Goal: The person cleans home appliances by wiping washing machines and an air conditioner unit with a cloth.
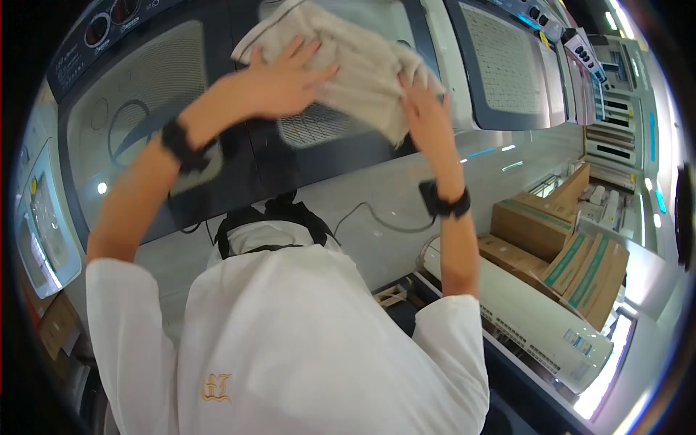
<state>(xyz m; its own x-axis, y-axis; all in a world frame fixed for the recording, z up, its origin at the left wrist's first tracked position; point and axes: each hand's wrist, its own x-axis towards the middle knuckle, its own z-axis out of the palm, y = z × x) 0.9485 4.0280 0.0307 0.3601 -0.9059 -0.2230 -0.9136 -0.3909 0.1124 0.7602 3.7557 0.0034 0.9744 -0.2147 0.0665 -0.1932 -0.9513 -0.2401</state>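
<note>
A beige cloth (355,69) lies spread over the dark-framed glass lid (312,156) of a washing machine at the top middle. My left hand (286,81) rests flat on the cloth's left part with its fingers spread. At the cloth's right end, my right hand (426,109) has its fingers closed on the bunched fabric. Both wrists wear black bands. Part of the lid under the cloth is hidden.
A second glass lid (145,109) with control knobs lies to the left, another machine (504,69) to the right. Cardboard boxes (533,225) and a white air conditioner unit (522,319) are at the lower right. A cable (391,223) crosses the floor.
</note>
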